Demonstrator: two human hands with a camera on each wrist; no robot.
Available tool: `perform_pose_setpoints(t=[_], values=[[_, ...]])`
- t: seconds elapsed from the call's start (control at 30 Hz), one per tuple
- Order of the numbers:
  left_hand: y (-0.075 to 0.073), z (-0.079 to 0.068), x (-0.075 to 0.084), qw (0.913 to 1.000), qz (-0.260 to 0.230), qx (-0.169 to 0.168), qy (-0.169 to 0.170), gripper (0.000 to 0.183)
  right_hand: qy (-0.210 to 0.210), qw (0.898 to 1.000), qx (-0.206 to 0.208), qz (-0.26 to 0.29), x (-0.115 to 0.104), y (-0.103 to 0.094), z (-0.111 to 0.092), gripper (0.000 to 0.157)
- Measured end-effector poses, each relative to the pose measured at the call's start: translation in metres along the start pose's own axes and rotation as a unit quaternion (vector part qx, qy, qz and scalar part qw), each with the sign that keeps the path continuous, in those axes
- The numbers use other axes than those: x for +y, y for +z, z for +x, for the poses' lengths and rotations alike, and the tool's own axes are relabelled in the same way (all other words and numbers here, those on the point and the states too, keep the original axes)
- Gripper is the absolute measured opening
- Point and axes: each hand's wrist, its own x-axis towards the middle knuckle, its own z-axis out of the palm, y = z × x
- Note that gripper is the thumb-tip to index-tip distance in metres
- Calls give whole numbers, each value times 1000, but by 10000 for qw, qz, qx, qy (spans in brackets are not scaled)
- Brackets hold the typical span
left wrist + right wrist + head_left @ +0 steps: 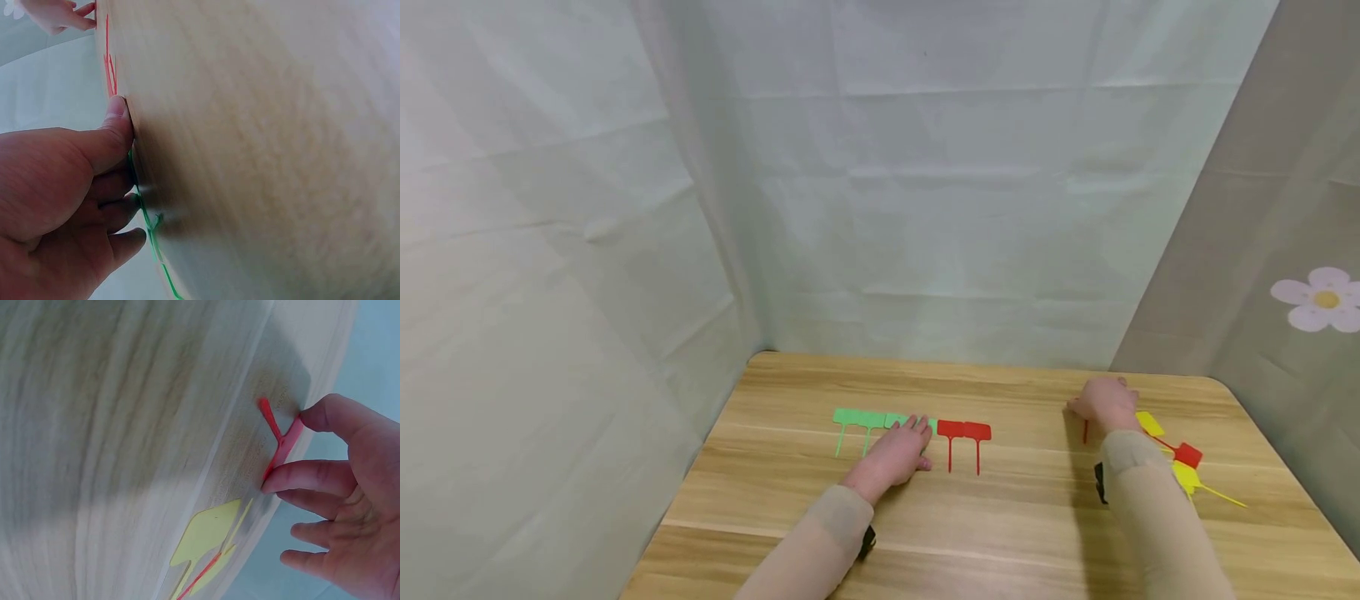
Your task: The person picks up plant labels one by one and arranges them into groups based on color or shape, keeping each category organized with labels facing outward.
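Note:
Near the back of the wooden table lies a row of flat plastic tag ties with thin tails: green tags (859, 418) on the left, then two red tags (951, 428). My left hand (897, 452) rests over the green tags at the row's middle, fingers extended, partly covering them. In the left wrist view its fingertips sit right at the green edge (153, 228). Off to the right, my right hand (1105, 402) pinches a single red tag tie (290, 439) by its flag, between thumb and forefinger, low over the table; its tail shows below the hand in the head view.
Beside my right hand is a loose pile of yellow tags (1148, 423) and a red tag (1187, 455), partly hidden by the sleeve. Pale cloth (925, 208) hangs behind the wooden table (1000, 533) and along its sides, with a printed flower (1326, 300) at right.

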Motion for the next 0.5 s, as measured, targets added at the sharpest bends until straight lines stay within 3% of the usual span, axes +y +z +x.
perform_pose_setpoints(t=[0.17,0.5], values=[[2,0,-2,10000,60,21,5,69,173,9996,89,209,-1,1,-1,60],[2,-1,-1,10000,49,-17,4,69,-45,9992,369,135,-8,7,-5,43]])
